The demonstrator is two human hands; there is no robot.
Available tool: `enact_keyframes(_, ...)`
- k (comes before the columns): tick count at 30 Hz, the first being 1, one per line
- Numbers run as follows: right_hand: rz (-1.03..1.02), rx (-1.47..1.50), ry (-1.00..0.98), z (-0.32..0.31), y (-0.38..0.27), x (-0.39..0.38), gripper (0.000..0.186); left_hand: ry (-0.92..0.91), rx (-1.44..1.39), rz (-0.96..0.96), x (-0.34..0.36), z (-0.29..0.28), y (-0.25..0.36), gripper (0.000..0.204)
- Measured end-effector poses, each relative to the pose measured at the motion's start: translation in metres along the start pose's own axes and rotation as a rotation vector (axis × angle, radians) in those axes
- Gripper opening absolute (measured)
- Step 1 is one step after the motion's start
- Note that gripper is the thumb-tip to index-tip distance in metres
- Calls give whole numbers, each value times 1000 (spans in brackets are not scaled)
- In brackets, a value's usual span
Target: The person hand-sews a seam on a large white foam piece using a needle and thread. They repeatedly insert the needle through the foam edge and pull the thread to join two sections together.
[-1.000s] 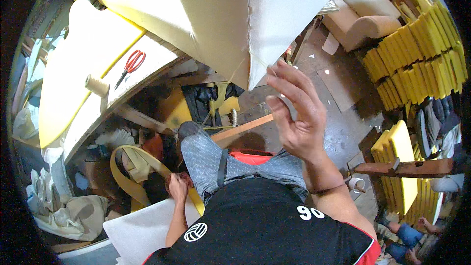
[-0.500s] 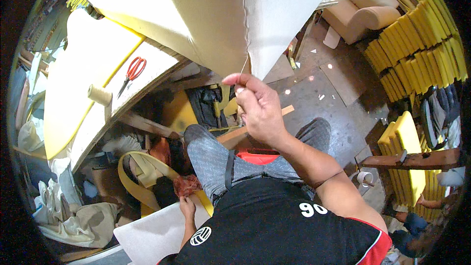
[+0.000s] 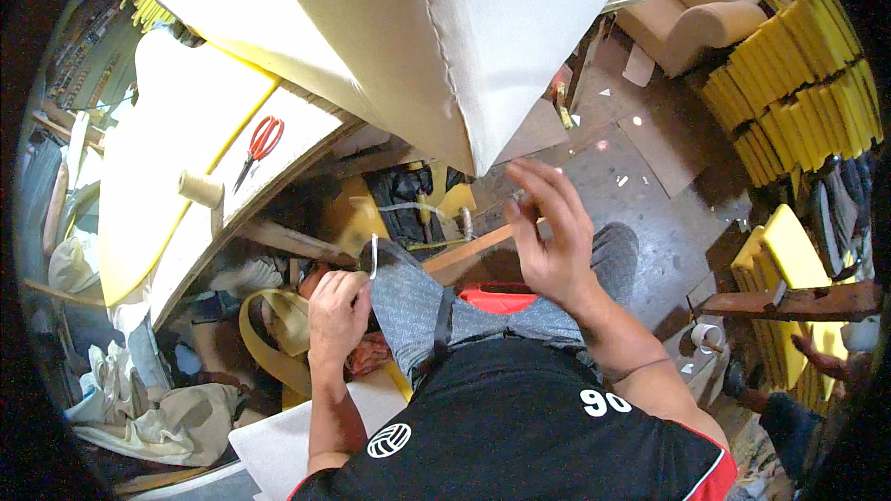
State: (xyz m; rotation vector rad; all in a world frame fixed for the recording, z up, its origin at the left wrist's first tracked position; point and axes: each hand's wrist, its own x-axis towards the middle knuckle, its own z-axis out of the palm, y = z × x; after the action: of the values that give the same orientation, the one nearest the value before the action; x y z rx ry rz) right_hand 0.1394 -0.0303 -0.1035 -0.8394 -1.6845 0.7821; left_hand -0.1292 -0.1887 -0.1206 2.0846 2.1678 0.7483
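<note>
A large cream fabric-covered piece [image 3: 520, 28] with a hand-sewn seam [image 3: 444, 56] comes down to a corner in front of me. Close to the right of that corner is my right hand [image 3: 557, 241], its fingers apart and no object visible in it. My left hand [image 3: 336, 311], raised over my left thigh, is closed on a thin, pale, curved piece that looks like a curved needle [image 3: 374, 258]. On the board at the left lie red-handled scissors [image 3: 264, 141], and a spool of cream thread [image 3: 200, 189] stands beside them.
Yellow foam slabs [image 3: 789, 83] are stacked at the right near a cream armchair [image 3: 715, 32]. A wooden bar [image 3: 789, 302] juts in at the right, with a roll of tape [image 3: 707, 339] below. Another person's hand [image 3: 821, 357] shows at the right edge. Crumpled cloth [image 3: 176, 422] lies lower left.
My right hand has opened and shifted right from the seam's end. My left hand has risen from beside my lap, now with the curved piece in it. The view has shifted slightly.
</note>
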Motion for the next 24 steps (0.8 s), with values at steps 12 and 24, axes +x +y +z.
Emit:
enact_keyframes(12,-262,30,-430,-21,-23,-34,37,179,-459,281,58,9,94,12)
enact_keyframes(24,-64,385,-117,-47,-20,-52,20,283,-860,120,54,66,130,13)
